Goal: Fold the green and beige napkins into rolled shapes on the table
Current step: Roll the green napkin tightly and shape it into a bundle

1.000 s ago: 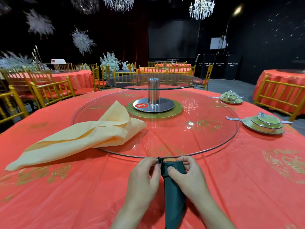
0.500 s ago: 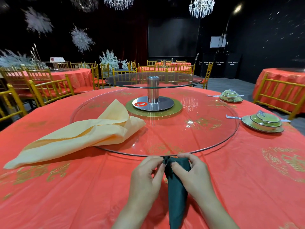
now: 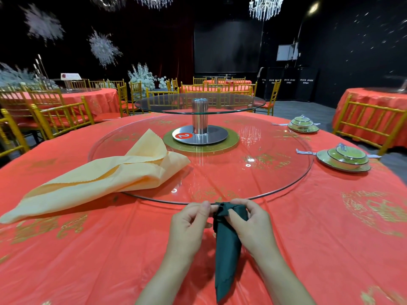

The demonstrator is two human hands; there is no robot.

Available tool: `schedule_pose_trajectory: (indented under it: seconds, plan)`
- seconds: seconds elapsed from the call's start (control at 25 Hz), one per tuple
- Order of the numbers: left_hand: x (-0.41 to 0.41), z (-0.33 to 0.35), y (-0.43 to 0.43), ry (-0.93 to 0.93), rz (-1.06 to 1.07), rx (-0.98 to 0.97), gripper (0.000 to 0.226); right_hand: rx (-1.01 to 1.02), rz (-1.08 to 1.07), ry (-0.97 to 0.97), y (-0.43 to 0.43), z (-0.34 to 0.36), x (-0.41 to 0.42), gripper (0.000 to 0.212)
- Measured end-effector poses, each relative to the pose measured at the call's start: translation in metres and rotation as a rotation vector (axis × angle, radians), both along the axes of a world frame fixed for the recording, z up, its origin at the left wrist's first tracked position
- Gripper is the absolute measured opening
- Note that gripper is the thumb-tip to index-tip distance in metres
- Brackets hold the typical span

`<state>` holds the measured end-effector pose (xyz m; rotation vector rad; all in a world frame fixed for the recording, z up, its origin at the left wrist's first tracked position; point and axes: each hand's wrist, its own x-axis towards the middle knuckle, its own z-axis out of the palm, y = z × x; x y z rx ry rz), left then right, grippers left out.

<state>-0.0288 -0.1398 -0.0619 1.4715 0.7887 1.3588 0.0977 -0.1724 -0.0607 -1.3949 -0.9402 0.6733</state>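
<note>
I am looking down at a round banquet table (image 3: pixel 110 249) covered in a red cloth with gold patterns. The green napkin (image 3: pixel 226 249) lies on it directly in front of me, just short of the rim of the big glass turntable (image 3: pixel 275 194). It is already wound into a narrow cone, wide end away from me and tip pointing back toward the bottom edge of the view. My left hand (image 3: pixel 189 225) and right hand (image 3: pixel 253 225) meet at the wide end, thumbs and fingertips curled in and pinching the dark cloth between them. I judge the napkin light, soft and limp, so the roll will spring loose if let go. The best hold looks to be the loose corner at the wide end, with the body of the roll pinned against the table. The glossy tablecloth may let it slide. The beige napkin (image 3: pixel 105 179) lies well to the left, loosely folded, partly on the glass and partly on the cloth. Two covered green dish sets (image 3: pixel 343 159) sit far right. My fingers hide the top fold, so I cannot tell how the corner is tucked or how many layers are wound inside.
</note>
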Motion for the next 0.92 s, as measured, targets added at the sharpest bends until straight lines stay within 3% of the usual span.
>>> schedule_pose_trajectory:
  seconds: [0.12, 0.24, 0.4, 0.72, 0.92]
  plan:
    - [-0.002, 0.001, 0.004, -0.005, 0.001, -0.077, 0.014, 0.009, 0.032, -0.025, -0.002, 0.002, -0.004, 0.023]
    - [-0.003, 0.001, 0.004, 0.06, -0.017, -0.033, 0.022, 0.008, 0.05, -0.011, -0.003, 0.004, -0.004, 0.022]
    - [-0.005, -0.003, 0.006, 0.197, -0.002, 0.059, 0.014, 0.002, 0.053, -0.013, -0.003, 0.004, -0.003, 0.02]
    - [-0.009, -0.005, 0.005, 0.541, 0.173, 0.459, 0.015, -0.043, 0.06, -0.065, 0.0, -0.003, -0.007, 0.022]
    - [-0.014, -0.006, 0.009, 0.608, 0.214, 0.559, 0.025, -0.113, 0.188, -0.198, 0.002, -0.005, -0.005, 0.046]
